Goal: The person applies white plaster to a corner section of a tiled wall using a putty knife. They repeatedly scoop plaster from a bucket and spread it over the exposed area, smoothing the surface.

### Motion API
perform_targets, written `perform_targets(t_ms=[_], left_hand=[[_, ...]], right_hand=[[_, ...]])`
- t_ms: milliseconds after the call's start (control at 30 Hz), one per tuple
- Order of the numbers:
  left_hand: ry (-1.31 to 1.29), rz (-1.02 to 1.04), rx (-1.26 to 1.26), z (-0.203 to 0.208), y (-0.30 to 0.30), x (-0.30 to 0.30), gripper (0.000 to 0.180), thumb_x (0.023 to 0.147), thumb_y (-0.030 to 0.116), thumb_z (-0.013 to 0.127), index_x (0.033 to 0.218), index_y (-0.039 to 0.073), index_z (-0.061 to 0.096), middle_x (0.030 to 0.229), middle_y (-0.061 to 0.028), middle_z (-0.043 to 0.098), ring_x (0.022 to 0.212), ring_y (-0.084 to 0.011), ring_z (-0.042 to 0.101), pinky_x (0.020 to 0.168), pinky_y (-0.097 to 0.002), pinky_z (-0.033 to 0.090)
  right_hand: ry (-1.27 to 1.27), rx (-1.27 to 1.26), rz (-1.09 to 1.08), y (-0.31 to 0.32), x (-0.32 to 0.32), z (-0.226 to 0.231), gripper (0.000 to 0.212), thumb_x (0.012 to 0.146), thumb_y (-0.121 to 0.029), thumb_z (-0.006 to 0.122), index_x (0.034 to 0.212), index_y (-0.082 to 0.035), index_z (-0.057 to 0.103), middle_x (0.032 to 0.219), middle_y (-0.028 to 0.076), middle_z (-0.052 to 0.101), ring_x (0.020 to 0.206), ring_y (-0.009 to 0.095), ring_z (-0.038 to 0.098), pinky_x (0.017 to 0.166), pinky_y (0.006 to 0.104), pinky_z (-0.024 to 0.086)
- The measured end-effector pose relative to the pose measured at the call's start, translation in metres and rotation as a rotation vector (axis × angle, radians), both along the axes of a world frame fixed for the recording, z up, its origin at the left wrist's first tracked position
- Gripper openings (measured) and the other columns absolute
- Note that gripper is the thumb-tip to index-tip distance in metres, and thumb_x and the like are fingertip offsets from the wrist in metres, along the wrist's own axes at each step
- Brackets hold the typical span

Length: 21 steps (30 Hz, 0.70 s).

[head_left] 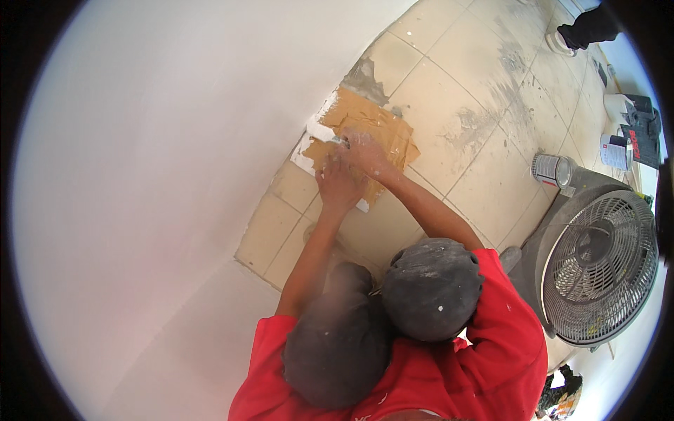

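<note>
My right hand [366, 152] is closed around the handle of a small paint roller [321, 132]. The roller's white head lies at the foot of the white wall [175, 126], over the edge of a creased brown sheet of paper or cardboard [390, 130]. White paint marks the sheet's wall-side edge. Just nearer to me, my left hand [342, 184] rests on the sheet with its fingers stretched out, close to the right hand. My two knees [432, 289] in dark trousers are bent below my arms.
Beige floor tiles [463, 165] with grey smears surround the sheet. At the right stand a grey floor fan [600, 242], a metal can [552, 170], another can [616, 152] and a dark case [642, 130]. Another person's shoe [559, 43] is at the far right.
</note>
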<state>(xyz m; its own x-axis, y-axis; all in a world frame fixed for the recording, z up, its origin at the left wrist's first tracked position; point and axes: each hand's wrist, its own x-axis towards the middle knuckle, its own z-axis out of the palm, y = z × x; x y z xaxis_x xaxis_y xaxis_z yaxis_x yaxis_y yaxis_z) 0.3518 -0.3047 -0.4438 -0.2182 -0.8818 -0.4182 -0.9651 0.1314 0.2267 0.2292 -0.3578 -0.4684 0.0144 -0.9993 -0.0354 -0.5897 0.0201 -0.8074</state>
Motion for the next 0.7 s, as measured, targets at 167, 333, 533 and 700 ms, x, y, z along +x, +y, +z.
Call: perform_targets(t_ms=[167,333,533,700], left_hand=[[0.035,0.010,-0.052,0.000,0.001,-0.001,0.093,0.089,0.056,0.063,0.162,0.009,0.028,0.169,-0.0101,0.027,0.153,-0.0385,0.028,0.119,-0.0606,0.022],[0.044,0.017,-0.036,-0.002,-0.001,-0.001,0.092,0.090,0.058,0.062,0.162,0.009,0.029,0.170,-0.0088,0.026,0.153,-0.0389,0.027,0.119,-0.0598,0.023],[0.022,0.017,-0.036,-0.006,0.000,0.001,0.093,0.091,0.060,0.060,0.162,0.009,0.029,0.170,-0.0085,0.025,0.153,-0.0390,0.026,0.119,-0.0601,0.023],[0.028,0.000,-0.029,-0.004,0.000,0.001,0.093,0.091,0.061,0.059,0.162,0.009,0.029,0.170,-0.0084,0.025,0.153,-0.0391,0.026,0.119,-0.0609,0.023]], right_hand=[[0.005,0.303,-0.073,-0.011,-0.009,0.017,0.025,0.089,-0.023,0.065,0.104,-0.004,0.063,0.093,0.024,0.070,0.090,0.045,0.066,0.077,0.0523,0.052],[0.076,0.003,-0.174,-0.015,-0.033,0.008,0.020,0.088,-0.021,0.065,0.098,-0.003,0.063,0.087,0.025,0.069,0.088,0.045,0.066,0.076,0.0527,0.051],[0.089,0.231,-0.021,-0.007,-0.035,0.035,0.022,0.091,-0.021,0.062,0.103,-0.002,0.062,0.093,0.024,0.067,0.091,0.045,0.065,0.078,0.0538,0.051],[0.026,0.148,-0.094,-0.015,-0.029,0.012,0.021,0.088,-0.022,0.064,0.098,-0.003,0.063,0.089,0.022,0.068,0.089,0.043,0.066,0.076,0.0519,0.051]])
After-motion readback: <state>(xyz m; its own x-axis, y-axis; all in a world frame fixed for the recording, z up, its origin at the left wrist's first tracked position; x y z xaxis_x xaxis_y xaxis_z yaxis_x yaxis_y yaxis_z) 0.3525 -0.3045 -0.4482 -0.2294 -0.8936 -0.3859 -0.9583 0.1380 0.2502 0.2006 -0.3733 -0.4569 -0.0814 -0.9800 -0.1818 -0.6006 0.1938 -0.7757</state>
